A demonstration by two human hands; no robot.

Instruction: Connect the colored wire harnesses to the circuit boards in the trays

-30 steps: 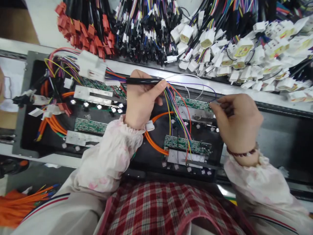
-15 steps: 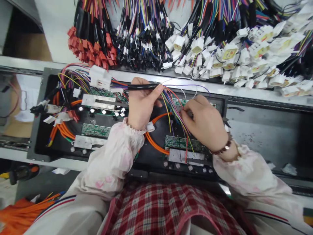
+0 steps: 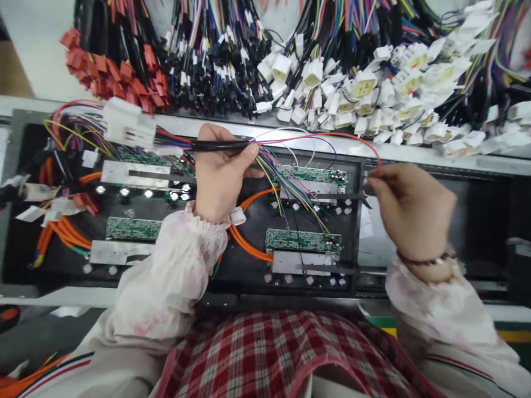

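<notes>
My left hand is closed round the black sleeve of a wire harness, where its coloured wires fan out over a black tray of green circuit boards. A large white connector sits at the harness's left end. My right hand is closed in a pinch on the end of a single red wire, stretched out to the right at the tray's right edge. Circuit boards with silver plates lie below the wires.
Bundles of harnesses hang behind the tray: red connectors left, black ones centre, white ones right. Orange cables loop across the tray. A metal rail runs along the back. My red checked apron fills the foreground.
My right hand went into the fanned wires, then pulled away to the right drawing one red wire out taut. My left hand kept its hold on the sleeve.
</notes>
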